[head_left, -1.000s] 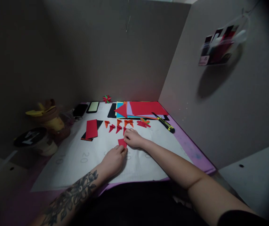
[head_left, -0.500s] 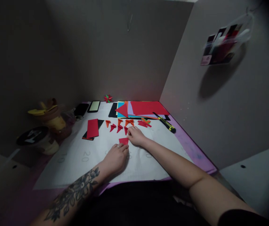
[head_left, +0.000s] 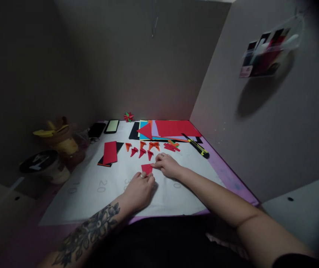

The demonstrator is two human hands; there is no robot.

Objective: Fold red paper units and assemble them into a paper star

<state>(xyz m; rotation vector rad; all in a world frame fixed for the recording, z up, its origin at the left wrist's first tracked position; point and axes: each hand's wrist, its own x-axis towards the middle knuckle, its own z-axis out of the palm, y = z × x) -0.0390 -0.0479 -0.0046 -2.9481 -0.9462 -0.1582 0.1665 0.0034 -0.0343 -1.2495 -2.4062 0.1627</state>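
Note:
A small red paper piece (head_left: 147,168) lies flat in front of me on the white sheet. My left hand (head_left: 140,189) is closed at its near edge, fingers curled together over the paper. My right hand (head_left: 167,165) grips the paper's right edge with thumb and index fingertip, its other fingers bent. Just beyond are folded red paper triangles (head_left: 142,152) and folded orange ones (head_left: 128,146), in loose rows. A heap of red, orange and green paper strips (head_left: 172,146) lies past my right hand.
Red and black paper rectangles (head_left: 110,152) lie left; stacked coloured sheets (head_left: 176,128) lie at the back. A yellow-black utility knife (head_left: 200,148) rests on the right. Phone (head_left: 111,126), paper star (head_left: 128,117) and lidded tub (head_left: 44,165) stand or lie around the edges.
My right hand has shifted slightly right and toward me, uncovering a folded red triangle, its index finger now on the paper's edge. My left hand has curled more and moved slightly nearer me.

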